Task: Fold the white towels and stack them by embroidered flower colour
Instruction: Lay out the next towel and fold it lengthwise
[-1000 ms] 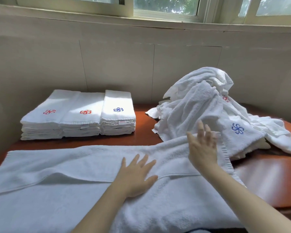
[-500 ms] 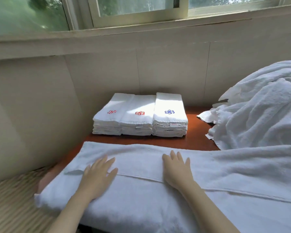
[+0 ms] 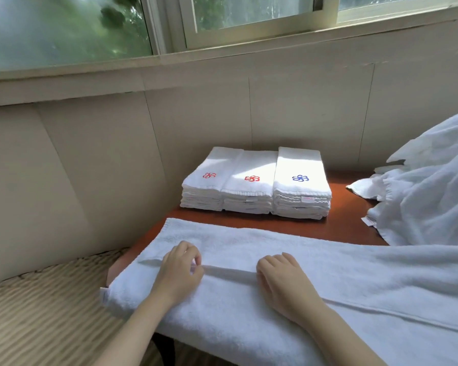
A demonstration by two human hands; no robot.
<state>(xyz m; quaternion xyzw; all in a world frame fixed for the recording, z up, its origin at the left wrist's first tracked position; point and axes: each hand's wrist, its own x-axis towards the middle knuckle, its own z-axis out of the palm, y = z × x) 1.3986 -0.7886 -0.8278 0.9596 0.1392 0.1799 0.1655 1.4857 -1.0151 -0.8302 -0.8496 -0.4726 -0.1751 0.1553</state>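
A long white towel lies across the tabletop. The left hand pinches its folded edge, and the right hand grips the same edge with curled fingers.

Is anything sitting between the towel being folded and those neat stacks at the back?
Nothing visible: only bare table separates the towel from the folded stacks; the loose pile lies off to the right.
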